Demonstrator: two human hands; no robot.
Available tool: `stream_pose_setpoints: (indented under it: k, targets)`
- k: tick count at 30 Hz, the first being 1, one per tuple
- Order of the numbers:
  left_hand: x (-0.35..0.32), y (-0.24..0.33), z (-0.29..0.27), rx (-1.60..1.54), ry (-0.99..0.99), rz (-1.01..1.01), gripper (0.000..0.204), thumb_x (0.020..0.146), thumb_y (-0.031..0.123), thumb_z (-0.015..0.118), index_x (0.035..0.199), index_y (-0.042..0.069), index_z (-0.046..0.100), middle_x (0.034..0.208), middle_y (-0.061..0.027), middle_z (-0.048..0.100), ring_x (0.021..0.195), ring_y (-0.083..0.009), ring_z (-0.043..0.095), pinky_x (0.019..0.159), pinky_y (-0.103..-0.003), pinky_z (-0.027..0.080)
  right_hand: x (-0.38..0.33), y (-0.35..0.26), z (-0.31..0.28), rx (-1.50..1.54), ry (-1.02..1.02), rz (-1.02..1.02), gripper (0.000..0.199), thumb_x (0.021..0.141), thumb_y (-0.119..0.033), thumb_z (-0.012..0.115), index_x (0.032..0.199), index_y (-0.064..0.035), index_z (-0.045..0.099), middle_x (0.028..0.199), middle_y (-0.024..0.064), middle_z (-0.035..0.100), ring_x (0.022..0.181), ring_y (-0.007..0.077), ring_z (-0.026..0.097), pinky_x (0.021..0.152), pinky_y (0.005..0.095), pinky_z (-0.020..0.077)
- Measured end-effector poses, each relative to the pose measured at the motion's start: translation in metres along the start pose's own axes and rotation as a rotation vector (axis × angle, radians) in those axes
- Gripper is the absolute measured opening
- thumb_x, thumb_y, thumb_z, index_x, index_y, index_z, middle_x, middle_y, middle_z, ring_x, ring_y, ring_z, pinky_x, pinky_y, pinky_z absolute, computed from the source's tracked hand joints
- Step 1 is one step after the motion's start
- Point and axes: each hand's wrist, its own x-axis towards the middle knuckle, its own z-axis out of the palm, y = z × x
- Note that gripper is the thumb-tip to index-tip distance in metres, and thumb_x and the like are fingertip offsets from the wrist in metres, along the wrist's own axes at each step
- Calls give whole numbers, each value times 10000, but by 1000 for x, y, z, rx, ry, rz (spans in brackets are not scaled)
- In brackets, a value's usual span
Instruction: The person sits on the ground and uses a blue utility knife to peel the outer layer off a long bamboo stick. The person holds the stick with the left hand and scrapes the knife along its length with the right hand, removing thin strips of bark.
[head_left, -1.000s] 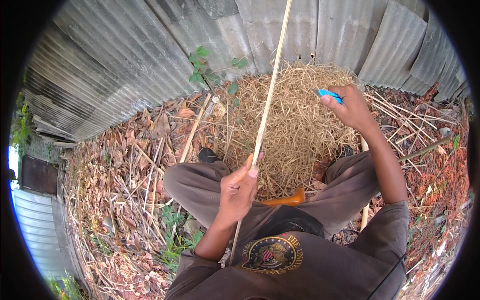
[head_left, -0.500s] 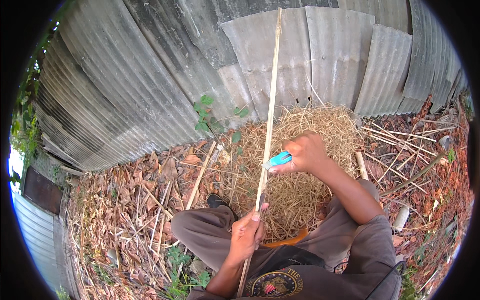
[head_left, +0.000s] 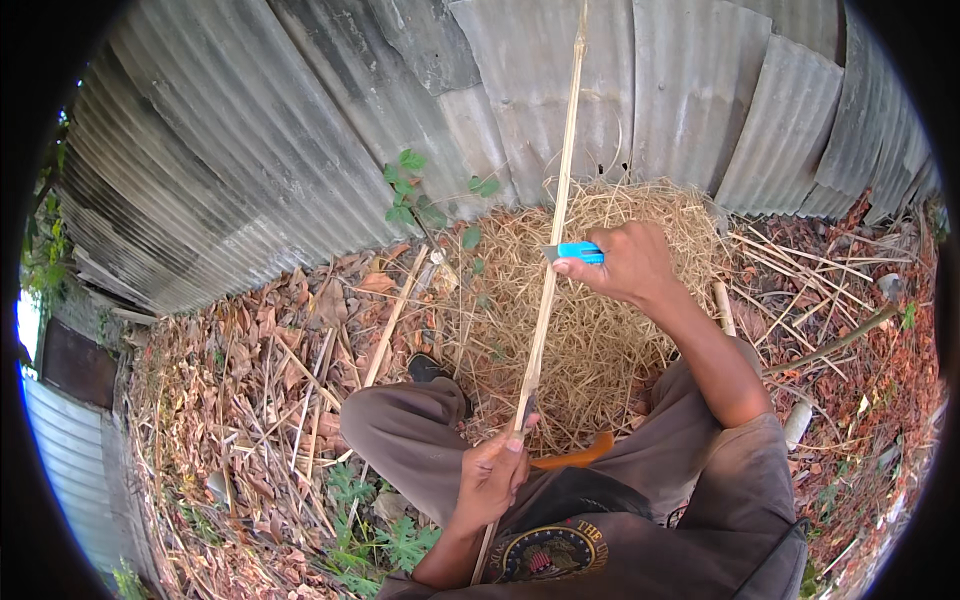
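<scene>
A long, pale bamboo strip (head_left: 545, 310) slants up from my lap toward the metal fence. My left hand (head_left: 492, 475) is wrapped round its lower part, above my thigh. In my right hand (head_left: 632, 260) is a blue utility knife (head_left: 580, 253), gripped with the thumb along its near side. The knife's short grey blade lies against the strip, well above my left hand. A dark patch shows on the strip just beyond my left fingers. Below my left hand, the strip's lower end runs down in front of my shirt.
A heap of straw-like shavings (head_left: 620, 370) lies between my bent legs. Corrugated metal sheets (head_left: 300, 150) stand ahead as a fence. Dry leaves (head_left: 240, 400) cover the ground to the left, and thin loose sticks (head_left: 800, 285) lie to the right. An orange curved object (head_left: 575, 457) rests by my lap.
My right hand has moved the knife farther up the strip, away from my left hand. The strip's far end leans slightly more to the right. My left hand keeps its grip.
</scene>
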Motion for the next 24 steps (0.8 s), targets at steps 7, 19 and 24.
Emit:
stream_pose_setpoints:
  k: [7, 19, 24]
  targets:
    - [-8, 9, 1, 172, 14, 5, 387, 1019, 189, 415, 1334, -31, 467, 561, 63, 378, 512, -7, 313, 475, -183, 243, 15, 24, 6, -52, 124, -202, 793, 712, -859, 426, 518, -113, 609, 383, 41, 460, 354, 204, 505, 364, 334, 376]
    - [-33, 1, -2, 214, -38, -166, 403, 1020, 272, 415, 1286, -16, 508, 531, 48, 364, 476, -31, 312, 454, -198, 245, 88, 133, -12, -131, 63, 227, 763, 749, -777, 465, 652, -53, 686, 530, 135, 588, 567, 319, 617, 530, 441, 475]
    - [-44, 7, 15, 318, 119, -264, 292, 967, 338, 507, 914, 81, 634, 660, 73, 416, 613, -66, 360, 526, -252, 283, 97, 191, -39, -332, 71, 316, 780, 758, -784, 437, 690, -53, 698, 629, 168, 625, 652, 344, 640, 563, 452, 488]
